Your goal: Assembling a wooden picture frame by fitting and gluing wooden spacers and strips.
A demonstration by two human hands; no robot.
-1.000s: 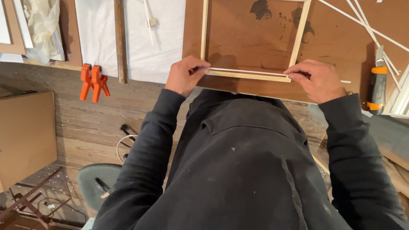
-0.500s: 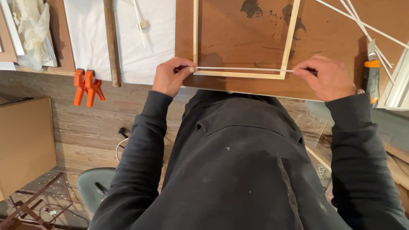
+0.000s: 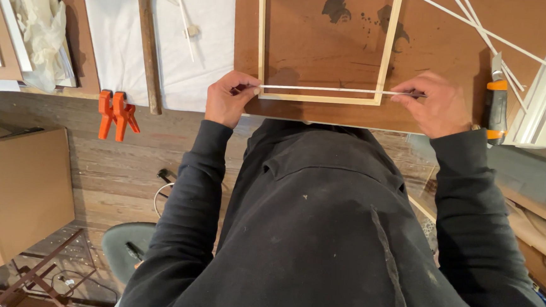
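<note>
Hands first: your left hand (image 3: 229, 98) and right hand (image 3: 432, 106) each pinch one end of a thin white strip (image 3: 327, 89), held level just above the wooden frame (image 3: 327, 44)'s near rail on the brown board (image 3: 443, 50). It looks light, whippy and easily snapped; end grips suit it. No containers are in view.
</note>
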